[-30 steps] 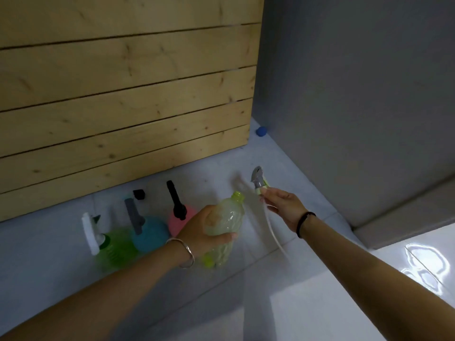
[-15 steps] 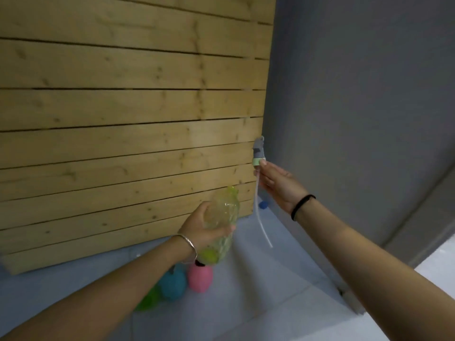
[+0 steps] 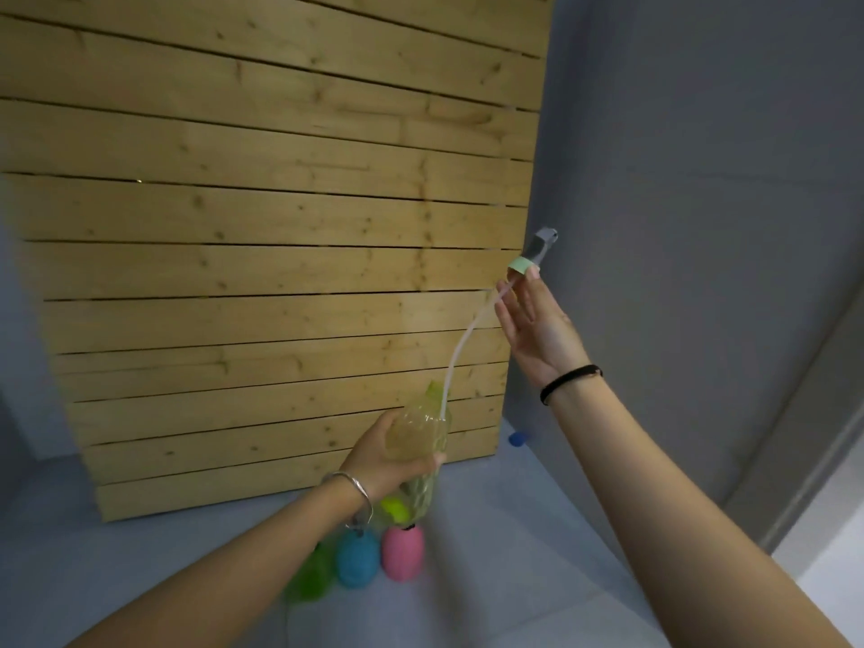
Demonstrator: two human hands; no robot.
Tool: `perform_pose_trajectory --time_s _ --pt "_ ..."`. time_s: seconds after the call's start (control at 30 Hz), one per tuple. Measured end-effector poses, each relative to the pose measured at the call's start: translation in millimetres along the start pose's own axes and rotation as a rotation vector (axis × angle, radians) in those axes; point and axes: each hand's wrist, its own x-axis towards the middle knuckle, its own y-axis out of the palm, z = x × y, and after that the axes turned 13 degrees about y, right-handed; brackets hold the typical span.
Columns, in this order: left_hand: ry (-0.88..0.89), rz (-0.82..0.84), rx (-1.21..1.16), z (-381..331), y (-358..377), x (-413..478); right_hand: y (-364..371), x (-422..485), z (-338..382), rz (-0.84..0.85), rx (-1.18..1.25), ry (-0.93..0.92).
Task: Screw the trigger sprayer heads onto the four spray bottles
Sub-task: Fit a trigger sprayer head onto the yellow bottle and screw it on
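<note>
My left hand [image 3: 381,458] grips a clear yellowish spray bottle [image 3: 423,430], held up and tilted with its neck toward the upper right. My right hand [image 3: 537,329] is raised higher and to the right, pinching a grey trigger sprayer head [image 3: 537,250] by its pale green collar. The head's white dip tube [image 3: 460,348] curves down, and its lower end sits inside the bottle's neck. On the floor below stand a pink bottle [image 3: 402,554], a blue bottle [image 3: 357,558] and a green bottle [image 3: 311,577]; their tops are hidden behind my left arm.
A wall of horizontal wooden planks [image 3: 280,226] rises straight ahead. A grey wall [image 3: 701,180] closes off the right side. A small blue cap [image 3: 516,438] lies on the grey floor at the corner where the two meet.
Both hands rose. The right hand lifted the sprayer head up and to the right, and the dip tube's end went from hanging free beside the bottle to inside its neck.
</note>
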Motion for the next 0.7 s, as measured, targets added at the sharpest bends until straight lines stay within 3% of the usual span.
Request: perform_pose_trajectory --time_s 0.4,0.57,0.7 --pt "0.0 0.022 0.055 -8 -8 -6 8 -5 7 0.01 0.102 -0.119" --pt "0.007 -0.012 0.025 -10 -6 -4 6 -8 -11 0.025 -0.071 -0.04" --pt "0.023 -0.043 0.005 -14 -4 -2 3 -15 -32 0.076 -0.408 0.075"
